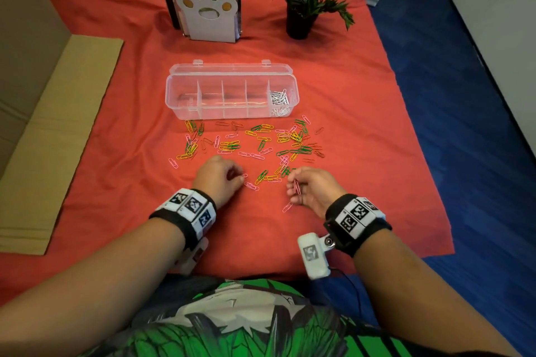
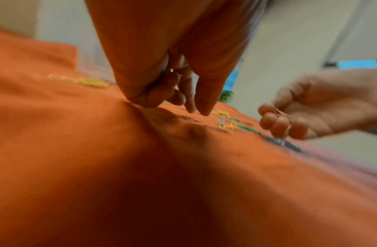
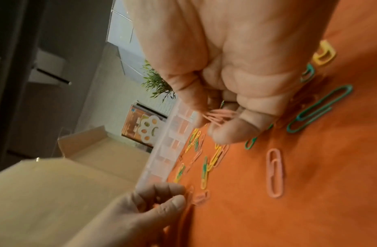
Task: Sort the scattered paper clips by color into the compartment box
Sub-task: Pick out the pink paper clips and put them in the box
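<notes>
Holding a bunch of pink paper clips (image 1: 297,186), your right hand (image 1: 311,190) has its fingers curled around them. Your left hand (image 1: 219,177) pinches another pink clip (image 1: 244,175) beside it. Beyond both hands sits the clear compartment box (image 1: 185,101).

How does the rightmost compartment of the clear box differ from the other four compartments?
The rightmost compartment of the compartment box holds a pile of white clips; the other four compartments hold no clips. Through those four the red cloth shows; the rightmost looks white. All five share clear walls and stand open.
</notes>
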`<act>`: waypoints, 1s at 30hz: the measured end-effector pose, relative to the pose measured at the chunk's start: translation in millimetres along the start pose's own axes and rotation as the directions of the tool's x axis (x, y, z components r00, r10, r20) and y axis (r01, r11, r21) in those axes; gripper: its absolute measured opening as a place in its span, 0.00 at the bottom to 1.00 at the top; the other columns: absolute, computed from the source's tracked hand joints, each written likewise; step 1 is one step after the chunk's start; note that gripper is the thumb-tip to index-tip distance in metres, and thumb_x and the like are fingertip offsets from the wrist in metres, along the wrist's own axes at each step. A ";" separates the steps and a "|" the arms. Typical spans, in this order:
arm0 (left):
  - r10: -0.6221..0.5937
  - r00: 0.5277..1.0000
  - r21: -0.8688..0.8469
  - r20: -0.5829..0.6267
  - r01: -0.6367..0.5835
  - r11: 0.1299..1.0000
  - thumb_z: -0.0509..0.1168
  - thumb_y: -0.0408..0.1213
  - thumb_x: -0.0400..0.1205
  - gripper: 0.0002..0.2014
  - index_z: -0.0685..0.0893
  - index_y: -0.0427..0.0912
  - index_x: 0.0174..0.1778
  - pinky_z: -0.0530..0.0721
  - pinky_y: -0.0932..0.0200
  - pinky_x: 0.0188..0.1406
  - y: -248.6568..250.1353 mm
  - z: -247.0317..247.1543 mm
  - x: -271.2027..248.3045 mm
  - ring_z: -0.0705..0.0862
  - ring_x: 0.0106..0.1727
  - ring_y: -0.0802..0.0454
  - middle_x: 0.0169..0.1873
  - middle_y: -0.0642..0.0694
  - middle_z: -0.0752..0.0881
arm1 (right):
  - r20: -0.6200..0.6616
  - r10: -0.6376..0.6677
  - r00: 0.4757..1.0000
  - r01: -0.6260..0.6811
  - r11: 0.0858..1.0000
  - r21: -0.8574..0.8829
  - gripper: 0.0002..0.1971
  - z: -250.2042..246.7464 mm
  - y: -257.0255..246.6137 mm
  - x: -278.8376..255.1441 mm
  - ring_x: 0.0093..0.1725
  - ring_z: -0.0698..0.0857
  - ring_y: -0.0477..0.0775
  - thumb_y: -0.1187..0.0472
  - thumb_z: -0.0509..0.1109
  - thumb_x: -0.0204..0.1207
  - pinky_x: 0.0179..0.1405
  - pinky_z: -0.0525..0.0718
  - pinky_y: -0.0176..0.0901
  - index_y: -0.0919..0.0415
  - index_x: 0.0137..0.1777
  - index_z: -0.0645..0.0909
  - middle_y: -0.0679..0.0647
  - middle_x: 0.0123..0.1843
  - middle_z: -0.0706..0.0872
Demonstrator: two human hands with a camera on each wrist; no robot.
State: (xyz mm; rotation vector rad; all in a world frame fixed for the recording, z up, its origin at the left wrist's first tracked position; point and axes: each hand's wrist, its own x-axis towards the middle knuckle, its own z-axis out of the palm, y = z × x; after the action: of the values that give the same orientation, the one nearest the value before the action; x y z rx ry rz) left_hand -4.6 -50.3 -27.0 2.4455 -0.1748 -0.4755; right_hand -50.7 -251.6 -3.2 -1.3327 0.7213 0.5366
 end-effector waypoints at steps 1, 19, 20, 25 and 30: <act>0.068 0.998 0.086 -0.005 -0.067 0.994 0.72 0.37 0.72 0.08 0.88 0.42 0.46 0.76 0.59 0.48 -1.7 1.7 -0.5 0.80 0.45 0.47 0.40 0.44 0.81 | -0.012 0.015 1.000 -0.015 0.998 -0.067 0.12 -1.2 0.0 0.1 0.25 0.74 0.49 0.69 0.55 0.77 0.20 0.72 0.34 0.59 0.34 0.74 0.54 0.30 0.73; -0.347 0.890 -0.698 0.294 0.448 0.559 0.48 0.20 0.74 0.15 0.73 0.43 0.31 0.70 0.70 0.17 24.1 0.8 2.0 0.70 0.21 0.54 0.26 0.45 0.71 | 0.239 -0.312 0.920 0.269 0.055 -0.962 0.11 9.2 27.5 -9.2 0.60 0.79 0.63 0.69 0.58 0.76 0.57 0.79 0.52 0.62 0.56 0.74 0.61 0.57 0.79; -0.360 0.876 -0.738 0.322 0.470 0.483 0.46 0.19 0.73 0.15 0.71 0.42 0.30 0.70 0.71 0.15 26.8 -1.2 1.1 0.71 0.19 0.56 0.26 0.44 0.72 | 0.207 -0.300 0.931 0.274 0.202 -0.940 0.08 6.4 22.8 -5.6 0.56 0.81 0.60 0.67 0.60 0.76 0.54 0.78 0.46 0.61 0.54 0.76 0.58 0.53 0.81; -0.262 0.932 -0.566 0.251 0.361 0.742 0.59 0.31 0.78 0.11 0.78 0.46 0.31 0.72 0.66 0.23 20.8 5.4 3.5 0.72 0.22 0.54 0.24 0.49 0.74 | 0.035 -0.120 0.992 0.122 0.872 -0.475 0.12 -2.5 -1.1 10.6 0.22 0.67 0.45 0.70 0.57 0.78 0.20 0.63 0.34 0.53 0.42 0.77 0.48 0.28 0.70; 0.127 0.982 0.095 0.137 -0.141 0.985 0.73 0.39 0.71 0.07 0.87 0.44 0.43 0.74 0.60 0.45 12.2 13.2 -1.7 0.77 0.39 0.51 0.37 0.49 0.75 | -0.020 -0.042 0.999 0.044 0.994 0.104 0.11 -7.9 -17.5 18.6 0.24 0.69 0.47 0.68 0.56 0.78 0.16 0.67 0.33 0.59 0.35 0.72 0.53 0.29 0.70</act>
State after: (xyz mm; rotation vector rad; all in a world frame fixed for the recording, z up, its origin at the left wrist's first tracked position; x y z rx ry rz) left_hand -11.2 -67.0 -28.7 2.4841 -0.4268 -0.5790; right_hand -26.9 -263.3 -5.7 -1.2537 0.7241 0.4468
